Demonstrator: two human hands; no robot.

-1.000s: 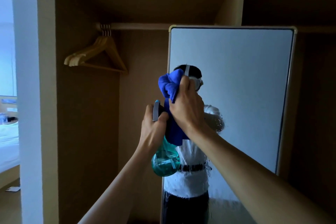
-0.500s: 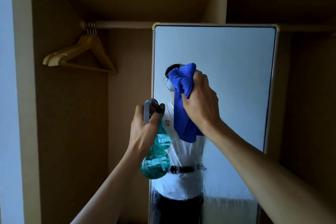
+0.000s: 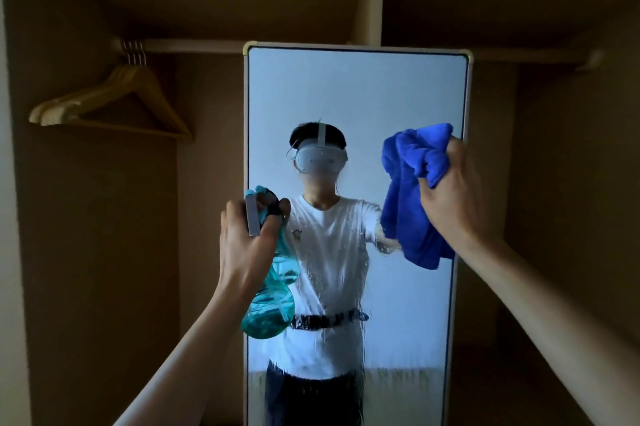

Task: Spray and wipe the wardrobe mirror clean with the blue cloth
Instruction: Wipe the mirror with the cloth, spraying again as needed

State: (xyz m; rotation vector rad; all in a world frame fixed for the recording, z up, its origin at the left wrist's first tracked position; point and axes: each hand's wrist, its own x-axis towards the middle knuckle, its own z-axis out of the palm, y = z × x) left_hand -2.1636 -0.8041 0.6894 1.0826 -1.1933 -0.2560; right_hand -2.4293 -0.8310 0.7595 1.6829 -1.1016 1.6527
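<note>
My left hand [image 3: 246, 249] has its grip wrapped round the neck of the teal spray bottle [image 3: 268, 308], raised before the left edge of the wardrobe mirror [image 3: 356, 96]. My right hand [image 3: 450, 197] grips the bunched blue cloth [image 3: 412, 204] by the mirror's right edge. Wet streaks run down the lower glass. Wooden hangers [image 3: 114, 96] hang at left.

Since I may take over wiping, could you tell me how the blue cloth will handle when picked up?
Probably floppy: the bunched blue plush cloth droops below the grip of the right hand. Likely light, as one hand holds it raised. Its fuzzy pile should hardly slip.
</note>
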